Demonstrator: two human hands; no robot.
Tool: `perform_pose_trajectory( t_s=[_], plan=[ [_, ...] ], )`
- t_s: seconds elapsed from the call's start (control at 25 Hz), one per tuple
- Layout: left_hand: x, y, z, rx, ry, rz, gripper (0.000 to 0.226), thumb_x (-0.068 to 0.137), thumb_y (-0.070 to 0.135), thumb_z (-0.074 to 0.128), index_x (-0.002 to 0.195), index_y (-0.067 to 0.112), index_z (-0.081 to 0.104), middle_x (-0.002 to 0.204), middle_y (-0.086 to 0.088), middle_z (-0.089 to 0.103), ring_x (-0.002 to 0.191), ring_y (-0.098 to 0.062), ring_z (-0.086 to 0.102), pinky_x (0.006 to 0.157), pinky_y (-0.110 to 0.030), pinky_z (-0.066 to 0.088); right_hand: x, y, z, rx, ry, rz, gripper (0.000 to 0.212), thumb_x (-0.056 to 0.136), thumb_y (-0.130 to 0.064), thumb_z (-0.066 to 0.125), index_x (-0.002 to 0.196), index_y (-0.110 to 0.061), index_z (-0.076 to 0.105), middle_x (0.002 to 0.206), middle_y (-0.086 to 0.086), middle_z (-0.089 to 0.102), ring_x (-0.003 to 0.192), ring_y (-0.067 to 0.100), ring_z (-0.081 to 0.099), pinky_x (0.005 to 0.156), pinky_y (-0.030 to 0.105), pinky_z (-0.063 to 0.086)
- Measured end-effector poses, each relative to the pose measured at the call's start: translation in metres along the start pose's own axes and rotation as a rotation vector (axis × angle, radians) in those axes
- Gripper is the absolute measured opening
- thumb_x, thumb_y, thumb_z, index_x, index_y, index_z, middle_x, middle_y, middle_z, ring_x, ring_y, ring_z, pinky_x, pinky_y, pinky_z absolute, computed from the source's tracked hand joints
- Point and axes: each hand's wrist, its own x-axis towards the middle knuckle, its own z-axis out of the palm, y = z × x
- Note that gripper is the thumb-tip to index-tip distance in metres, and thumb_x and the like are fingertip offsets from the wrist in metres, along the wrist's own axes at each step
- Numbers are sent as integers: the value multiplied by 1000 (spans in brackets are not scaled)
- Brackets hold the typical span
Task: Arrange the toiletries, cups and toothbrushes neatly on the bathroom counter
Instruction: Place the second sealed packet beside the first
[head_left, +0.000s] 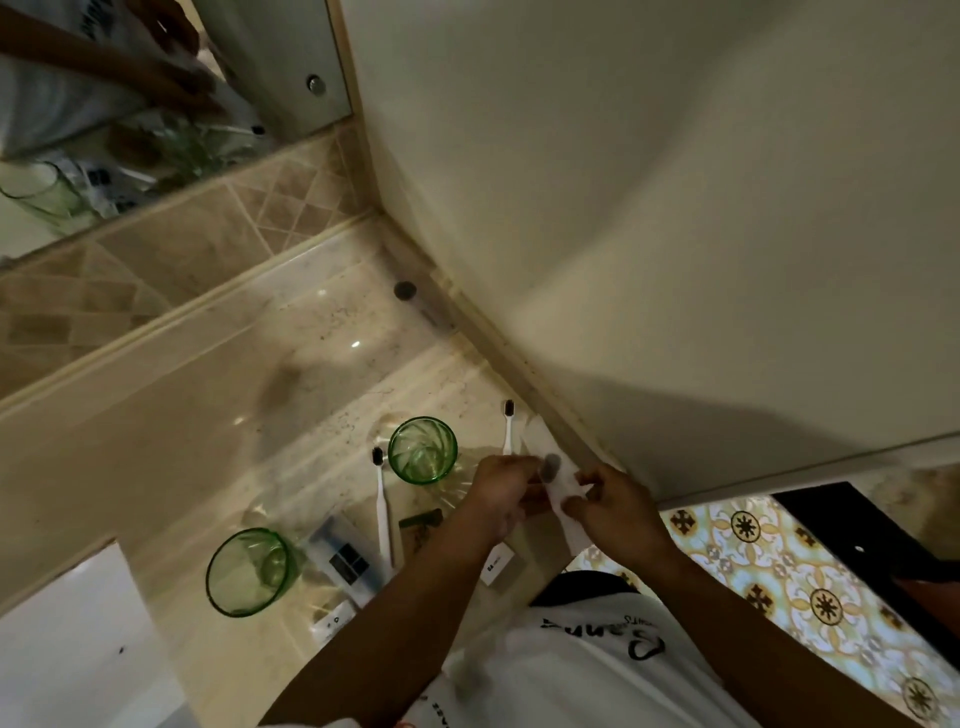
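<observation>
- We see a beige marble counter (218, 395).
- On it: two green cups (422, 450) (248, 571), two toothbrushes (382, 506) (508, 427), several sachets (340, 556).

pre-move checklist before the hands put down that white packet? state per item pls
1. Grasp on the thin white plastic packet: left hand and right hand both pinch it. ok.
2. White toothbrush with dark bristles near the wall: its handle end runs under the left hand; contact cannot tell.
3. Upright green ribbed glass cup sits close beside the left hand; knock risk. not ok.
4. Second green glass cup stands apart, left of the hands. ok.
5. Second white toothbrush lies flat between the cups. ok.
6. Free beige marble counter behind the cups for set-down. ok.
</observation>
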Motion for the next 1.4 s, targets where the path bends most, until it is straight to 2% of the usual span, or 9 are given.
perform_pose_trajectory(
  t_s=[0.12, 0.2, 0.32, 0.44, 0.64, 0.72, 0.92, 1.16, 1.4],
  plan=[
    [1, -1, 4, 10, 30, 26, 22, 87, -4, 66, 109, -2, 64, 97, -23, 68, 80, -33, 67, 70, -41, 58, -9, 0, 2, 84, -37, 20, 24, 82, -18, 71, 103, -23, 59, 75, -5, 62, 70, 8, 60, 59, 26, 42],
    [-2, 4, 4, 6, 35, 66, 33, 84, -7, 68, 116, -2, 61, 100, -23, 67, 79, -31, 66, 65, -38, 57, -13, -1, 5, 62, -62, -3, 25, 85, -21, 68, 105, -22, 54, 76, -6, 61, 71, 8, 60, 59, 26, 42],
    [-11, 22, -1, 42, 40, 176, 22, 81, -8, 70, 103, -5, 68, 92, -20, 67, 71, -27, 67, 54, -30, 55, -13, -7, 6, 7, -32, -92, 29, 87, -29, 68, 109, -22, 51, 81, -7, 64, 71, 5, 62, 56, 21, 44],
    [-23, 46, -8, 102, 78, 338, 9, 82, -3, 70, 89, 3, 72, 89, -18, 72, 79, -31, 71, 59, -33, 59, -11, -27, 2, 58, 33, -191, 29, 85, -28, 73, 105, -21, 53, 80, -7, 66, 68, 3, 62, 51, 12, 43],
    [-38, 90, -39, -5, 193, 518, 14, 84, 10, 74, 97, 8, 71, 86, -12, 71, 80, -27, 69, 76, -48, 60, -2, -74, 5, 284, -62, -338, 14, 84, -28, 75, 93, -25, 65, 80, 5, 70, 69, 13, 67, 61, 30, 54],
    [-41, 104, -57, -84, 246, 524, 17, 83, 11, 76, 99, 6, 71, 87, -10, 69, 80, -24, 67, 76, -46, 60, 2, -89, 11, 373, -189, -367, 5, 88, -25, 71, 85, -21, 71, 78, 9, 70, 67, 15, 64, 60, 29, 51],
    [-43, 129, -107, -220, 298, 465, 9, 88, 4, 71, 96, -1, 72, 94, -17, 72, 83, -27, 69, 71, -38, 62, 20, -129, 34, 409, -399, -379, 20, 93, -16, 64, 77, -4, 70, 59, 1, 61, 53, 9, 53, 53, 19, 44],
    [-16, 146, -139, -206, 379, 337, 14, 90, 0, 67, 102, -5, 70, 102, -21, 71, 91, -30, 72, 73, -34, 62, 62, -154, 69, 353, -351, -359, 27, 93, -23, 64, 69, -10, 64, 50, -8, 58, 45, 1, 50, 48, 14, 41],
    [29, 171, -150, -116, 435, 358, 10, 87, -2, 69, 94, -6, 74, 87, -19, 72, 82, -29, 71, 68, -32, 61, 107, -168, 91, 264, -297, -323, 32, 93, -33, 64, 72, -10, 68, 55, -1, 63, 50, 5, 55, 52, 13, 43]
  ],
)
